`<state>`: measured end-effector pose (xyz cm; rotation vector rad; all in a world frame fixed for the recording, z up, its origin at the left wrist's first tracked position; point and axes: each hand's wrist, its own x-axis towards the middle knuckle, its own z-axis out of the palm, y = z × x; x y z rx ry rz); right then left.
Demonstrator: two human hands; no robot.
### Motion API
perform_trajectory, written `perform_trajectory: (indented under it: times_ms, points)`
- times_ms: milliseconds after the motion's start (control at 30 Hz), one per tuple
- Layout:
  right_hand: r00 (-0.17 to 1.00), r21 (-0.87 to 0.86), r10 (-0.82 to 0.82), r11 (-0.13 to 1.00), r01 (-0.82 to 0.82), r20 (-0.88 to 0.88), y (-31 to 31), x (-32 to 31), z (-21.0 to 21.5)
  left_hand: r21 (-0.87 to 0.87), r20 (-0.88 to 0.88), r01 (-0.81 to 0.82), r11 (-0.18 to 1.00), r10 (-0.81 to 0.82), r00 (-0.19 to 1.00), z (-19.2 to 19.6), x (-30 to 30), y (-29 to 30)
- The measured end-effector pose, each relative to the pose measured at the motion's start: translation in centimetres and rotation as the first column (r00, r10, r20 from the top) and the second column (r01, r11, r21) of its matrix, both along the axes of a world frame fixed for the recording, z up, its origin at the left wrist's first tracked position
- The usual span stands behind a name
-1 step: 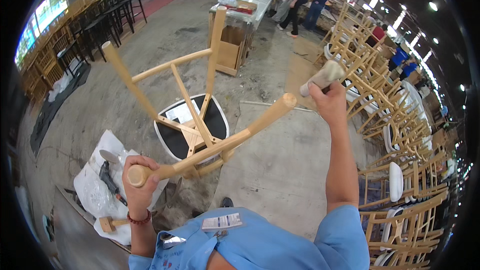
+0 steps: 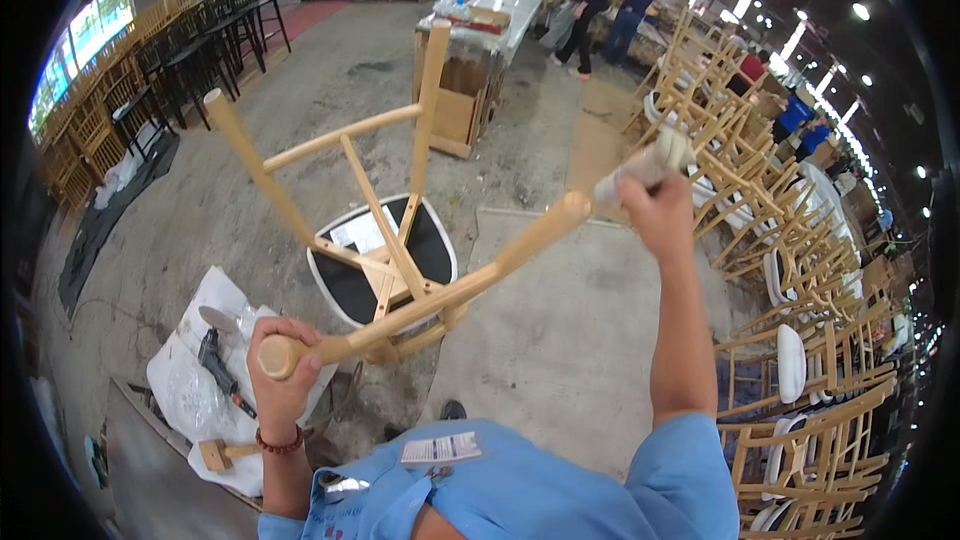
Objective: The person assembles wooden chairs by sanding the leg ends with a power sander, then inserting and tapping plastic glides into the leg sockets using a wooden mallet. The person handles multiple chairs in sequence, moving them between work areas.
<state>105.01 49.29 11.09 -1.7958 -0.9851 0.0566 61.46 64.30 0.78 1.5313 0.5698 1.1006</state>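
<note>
An upside-down wooden chair (image 2: 343, 136) stands before me with its legs up and the black underside of its seat (image 2: 332, 285) showing. My left hand (image 2: 281, 380) is wrapped round the near left leg, close to its round end. In my right hand (image 2: 660, 214) is a pale, soft-looking bundle (image 2: 640, 172), perhaps a rolled cloth; motion blurs its outline. The bundle is close to the end of the near right leg (image 2: 560, 217), and I cannot tell whether they touch. A white paper lies on the seat's underside.
On white wrapping at lower left lie a power drill (image 2: 217, 365) and a wooden mallet (image 2: 215, 454). Stacked wooden chairs (image 2: 800, 240) line the right side. Ahead stands a plastic-covered workbench (image 2: 512, 8), with people (image 2: 598, 0) beyond it. Black stools (image 2: 200, 52) stand far left.
The right hand and its pale bundle have shifted slightly down and left in the picture. My left hand keeps hold of the chair leg.
</note>
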Motion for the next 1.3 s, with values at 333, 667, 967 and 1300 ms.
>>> perform_trajectory:
  times_ms: [333, 667, 967, 1300]
  points:
    - [0.947, 0.118, -0.182, 0.981, 0.155, 0.266, 2.3, -0.6, -1.1, -0.009, -0.066, 0.049, 0.999, -0.049, 0.997, 0.4, 0.3, 0.9]
    - [0.979, 0.355, 0.151, 0.930, -0.094, -0.136, 18.1, 1.7, 13.8, 0.002, -0.191, 0.248, 0.969, -0.243, 0.951, 1.5, -1.1, 3.4]
    - [0.936, -0.022, -0.025, 0.999, 0.035, 0.350, 40.2, 7.0, 12.4, -0.111, 0.101, 0.517, 0.849, -0.508, 0.856, 2.9, -2.1, 5.2]
    - [0.878, -0.228, -0.038, 0.960, 0.165, 0.477, 48.7, 10.1, 5.8, -0.054, -0.039, 0.261, 0.964, -0.263, 0.964, 4.3, -0.4, 2.9]
